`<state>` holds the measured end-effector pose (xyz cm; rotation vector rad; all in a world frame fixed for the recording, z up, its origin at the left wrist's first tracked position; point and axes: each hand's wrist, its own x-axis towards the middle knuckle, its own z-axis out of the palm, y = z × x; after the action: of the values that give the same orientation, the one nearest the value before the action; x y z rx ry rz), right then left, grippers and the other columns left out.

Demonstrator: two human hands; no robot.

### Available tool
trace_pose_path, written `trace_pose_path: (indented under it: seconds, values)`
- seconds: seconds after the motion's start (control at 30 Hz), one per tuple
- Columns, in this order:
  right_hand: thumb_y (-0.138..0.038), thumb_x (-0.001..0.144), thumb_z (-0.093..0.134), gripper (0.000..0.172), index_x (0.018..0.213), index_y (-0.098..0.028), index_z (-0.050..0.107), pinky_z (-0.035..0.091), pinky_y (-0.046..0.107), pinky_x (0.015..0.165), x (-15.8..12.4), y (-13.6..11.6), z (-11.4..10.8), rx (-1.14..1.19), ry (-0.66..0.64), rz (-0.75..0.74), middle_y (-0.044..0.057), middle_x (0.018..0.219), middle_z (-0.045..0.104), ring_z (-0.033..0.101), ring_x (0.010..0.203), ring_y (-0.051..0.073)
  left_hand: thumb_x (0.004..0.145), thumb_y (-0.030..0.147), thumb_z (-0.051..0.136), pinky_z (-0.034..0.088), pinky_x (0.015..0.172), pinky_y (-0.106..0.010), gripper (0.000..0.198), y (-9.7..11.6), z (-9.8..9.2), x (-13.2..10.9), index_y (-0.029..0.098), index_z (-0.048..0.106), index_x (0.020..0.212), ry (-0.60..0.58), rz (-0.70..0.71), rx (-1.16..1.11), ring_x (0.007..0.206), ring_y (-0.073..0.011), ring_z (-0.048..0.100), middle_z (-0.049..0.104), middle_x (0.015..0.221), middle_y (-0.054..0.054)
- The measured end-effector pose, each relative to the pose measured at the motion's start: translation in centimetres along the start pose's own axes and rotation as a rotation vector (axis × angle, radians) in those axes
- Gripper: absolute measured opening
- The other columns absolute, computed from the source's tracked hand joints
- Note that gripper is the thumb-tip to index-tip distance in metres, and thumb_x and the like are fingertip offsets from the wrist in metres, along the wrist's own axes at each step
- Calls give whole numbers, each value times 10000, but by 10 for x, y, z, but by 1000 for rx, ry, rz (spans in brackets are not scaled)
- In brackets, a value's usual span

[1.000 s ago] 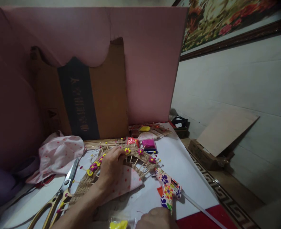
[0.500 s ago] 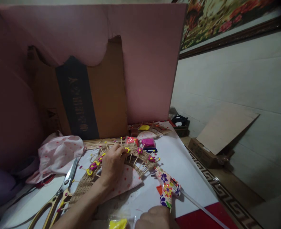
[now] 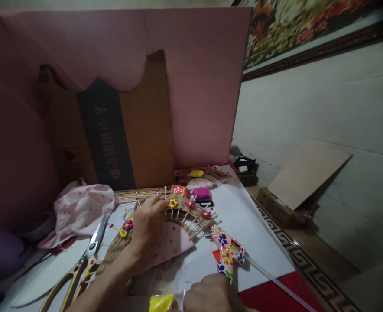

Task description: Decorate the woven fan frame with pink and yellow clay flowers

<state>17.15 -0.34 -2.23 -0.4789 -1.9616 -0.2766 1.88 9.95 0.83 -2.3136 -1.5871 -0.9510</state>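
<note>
My left hand (image 3: 149,223) lies over a twine-woven, fan-shaped piece (image 3: 113,249) with sticks across its gap. Its fingers are bent together on the upper band; what is under them is hidden. Just right of the fingertips is a yellow flower (image 3: 173,203), and farther along are magenta flowers (image 3: 190,203). Dotted pink fabric (image 3: 170,242) fills the inner part. My right hand (image 3: 211,294) is closed at the bottom edge, over the lower end of a flower-patterned glue gun's (image 3: 227,251) handle. Its fingertips are hidden. Beside it is a packet of yellow clay (image 3: 161,302).
Gold-handled scissors (image 3: 77,271) lie at left, near crumpled dotted fabric (image 3: 82,206). Behind the fan are magenta (image 3: 202,193) and red packets (image 3: 180,190) and a second woven piece (image 3: 214,175). A glue stick (image 3: 276,281) trails from the gun. Cardboard (image 3: 146,130) stands at the back.
My left hand has slid slightly left along the woven band, uncovering the yellow flower and covering some of the flowers at left. My right hand stays beside the glue gun handle.
</note>
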Motion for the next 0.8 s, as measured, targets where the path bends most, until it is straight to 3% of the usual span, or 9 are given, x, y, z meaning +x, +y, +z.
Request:
trace_pose_path:
  seconds: [0.1, 0.3, 0.43, 0.6, 0.8]
  values:
    - [-267, 980, 204, 476, 583, -218, 463, 77, 270, 345, 2, 0, -2, -2, 2, -3, -69, 328, 375, 298, 305, 96, 816, 208, 556, 415, 718, -307, 111, -10, -11, 10, 196, 664, 839, 29, 22, -9, 840, -208, 545, 632, 868, -60]
    - [-257, 980, 251, 429, 610, -220, 467, 70, 283, 356, -7, 0, 4, -20, -11, 0, -78, 335, 391, 278, 307, 103, 714, 210, 686, 350, 804, -385, 34, -11, -23, 30, 239, 674, 700, -128, 212, 61, 947, -243, 480, 638, 927, -34]
    - [-261, 984, 244, 427, 613, -215, 451, 78, 279, 364, -8, 2, 5, -41, -8, -8, -80, 342, 384, 296, 307, 101, 699, 202, 696, 353, 786, -389, 54, -6, -19, 30, 247, 682, 725, -172, 306, 94, 935, -250, 455, 614, 912, -46]
    - [-211, 980, 252, 412, 615, -206, 444, 89, 271, 374, -6, 3, 2, -38, -34, -49, -83, 355, 374, 289, 317, 92, 740, 177, 647, 356, 804, -419, 61, -2, -10, 27, 229, 673, 759, -125, 389, 172, 940, -268, 440, 604, 916, -77]
    - [-213, 966, 264, 400, 665, -208, 527, 113, 263, 371, -1, 3, -2, -12, -32, -34, -75, 368, 397, 315, 331, 93, 789, 172, 581, 368, 784, -423, 101, -2, -7, 27, 211, 669, 760, -91, 394, 170, 929, -271, 445, 614, 902, -92]
